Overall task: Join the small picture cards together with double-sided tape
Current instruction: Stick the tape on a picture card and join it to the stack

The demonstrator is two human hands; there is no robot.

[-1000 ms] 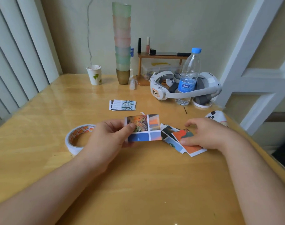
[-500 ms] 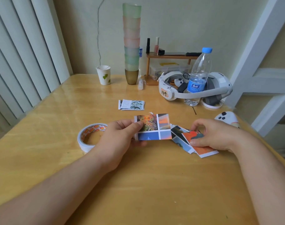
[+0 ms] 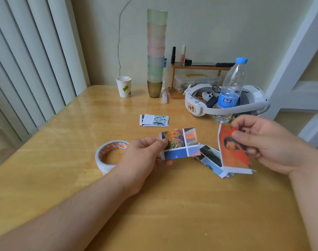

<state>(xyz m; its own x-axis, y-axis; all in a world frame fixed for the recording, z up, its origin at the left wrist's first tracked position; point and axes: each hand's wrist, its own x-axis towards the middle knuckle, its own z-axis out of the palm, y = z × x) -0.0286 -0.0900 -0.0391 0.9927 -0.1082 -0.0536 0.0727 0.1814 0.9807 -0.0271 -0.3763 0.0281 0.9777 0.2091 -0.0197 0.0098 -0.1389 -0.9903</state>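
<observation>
On the table (image 3: pixel 46 178) at your left the tape roll (image 3: pixel 110 155) lies partly hidden behind your left hand (image 3: pixel 145 158), which pinches the joined cards (image 3: pixel 180 143) as before. Your right hand (image 3: pixel 268 144) has lifted the orange card (image 3: pixel 234 151) off the loose pile (image 3: pixel 210 158), pinching its top edge, so the pile's far side is covered. Bare wood lies open toward you.

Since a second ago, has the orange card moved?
Yes. The right hand has lifted the orange card off the loose pile on the table, holding it upright above where it lay.
</observation>
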